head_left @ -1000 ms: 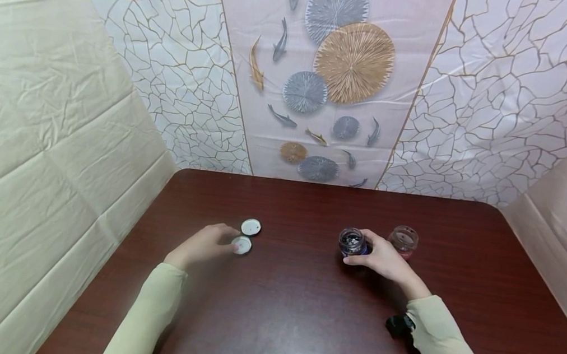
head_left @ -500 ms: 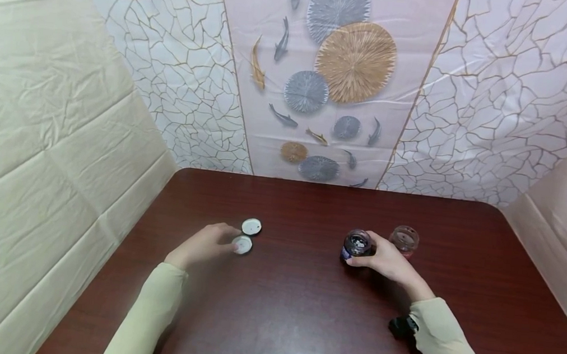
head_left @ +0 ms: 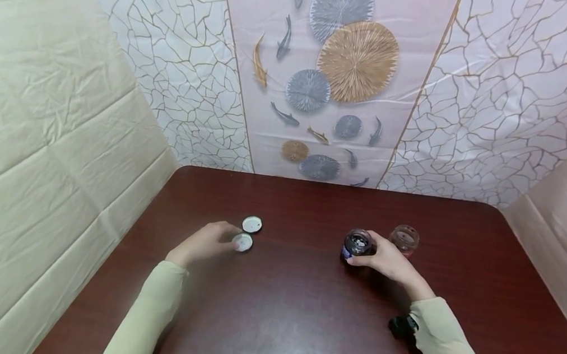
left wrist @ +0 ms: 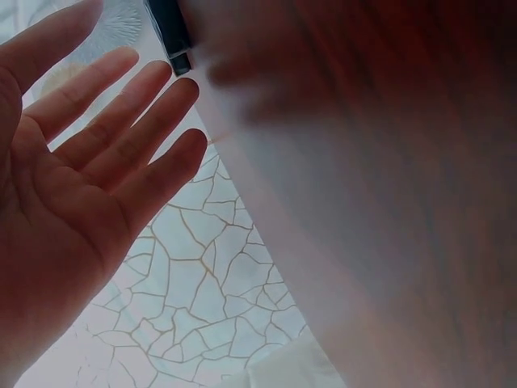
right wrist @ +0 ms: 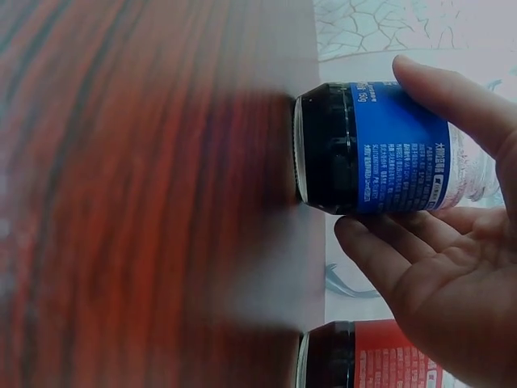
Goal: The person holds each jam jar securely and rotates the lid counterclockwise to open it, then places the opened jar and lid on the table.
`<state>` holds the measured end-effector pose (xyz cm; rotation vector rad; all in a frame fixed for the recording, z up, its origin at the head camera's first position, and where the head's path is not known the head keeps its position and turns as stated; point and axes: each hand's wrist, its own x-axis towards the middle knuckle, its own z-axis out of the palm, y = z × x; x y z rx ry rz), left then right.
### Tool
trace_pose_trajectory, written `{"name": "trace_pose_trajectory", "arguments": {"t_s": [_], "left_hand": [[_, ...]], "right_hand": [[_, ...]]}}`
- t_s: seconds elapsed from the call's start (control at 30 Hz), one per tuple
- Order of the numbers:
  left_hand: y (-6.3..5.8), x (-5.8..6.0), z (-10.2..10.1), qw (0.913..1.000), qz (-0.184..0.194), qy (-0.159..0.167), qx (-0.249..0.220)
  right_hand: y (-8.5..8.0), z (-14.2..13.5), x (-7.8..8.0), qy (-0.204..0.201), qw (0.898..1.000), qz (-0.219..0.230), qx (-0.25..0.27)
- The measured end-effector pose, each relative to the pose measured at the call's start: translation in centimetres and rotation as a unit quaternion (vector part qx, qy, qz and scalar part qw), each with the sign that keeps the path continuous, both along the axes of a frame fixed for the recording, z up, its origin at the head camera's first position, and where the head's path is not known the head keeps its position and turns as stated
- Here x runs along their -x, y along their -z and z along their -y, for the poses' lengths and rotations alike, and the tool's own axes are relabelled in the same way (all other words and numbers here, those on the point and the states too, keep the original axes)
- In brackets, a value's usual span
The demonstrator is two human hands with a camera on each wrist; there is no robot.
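Observation:
Two round jar lids lie on the table with their white insides up, a far lid [head_left: 252,224] and a near lid [head_left: 243,243] almost touching it. My left hand [head_left: 205,243] is beside the near lid, its thumb tip at or just over the edge. In the left wrist view its fingers are spread and loosely bent, short of a dark lid edge [left wrist: 170,32]. My right hand [head_left: 388,260] grips a glass jar with a blue label [right wrist: 396,149], thumb on one side and fingers on the other. The jar stands upright, uncapped, with dark contents.
An uncapped glass jar with a red label [head_left: 404,240] stands just behind and right of my right hand. A dark wrist device [head_left: 403,326] hangs at my right sleeve. Patterned cloth hangs behind the brown table [head_left: 277,311].
My right hand has brought the blue-labelled jar slightly to the right and set it more upright; it has stayed there since. The left hand and lids have kept their places.

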<state>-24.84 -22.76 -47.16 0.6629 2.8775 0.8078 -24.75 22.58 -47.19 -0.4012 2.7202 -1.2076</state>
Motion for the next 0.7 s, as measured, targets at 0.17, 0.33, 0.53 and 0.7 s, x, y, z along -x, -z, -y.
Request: {"name": "trace_pose_trajectory", "arguments": {"t_s": [0.17, 0.33, 0.53, 0.7], "left_hand": [[0.1, 0.1, -0.2, 1.0000, -0.002, 0.002, -0.009], [0.5, 0.0, -0.5, 0.9999, 0.001, 0.001, -0.013], [0.2, -0.3, -0.7, 0.9999, -0.007, 0.001, -0.013], [-0.1, -0.7, -0.4, 0.9997, -0.017, 0.000, -0.020]], "right_hand": [[-0.2, -0.2, 0.0, 0.002, 1.000, 0.007, 0.008], [-0.1, -0.7, -0.6, 0.005, 1.000, 0.018, 0.015], [-0.2, -1.3, -1.4, -0.011, 0.999, 0.033, 0.037], [-0.4, -2.4, -2.7, -0.033, 0.998, 0.045, 0.031]]}}
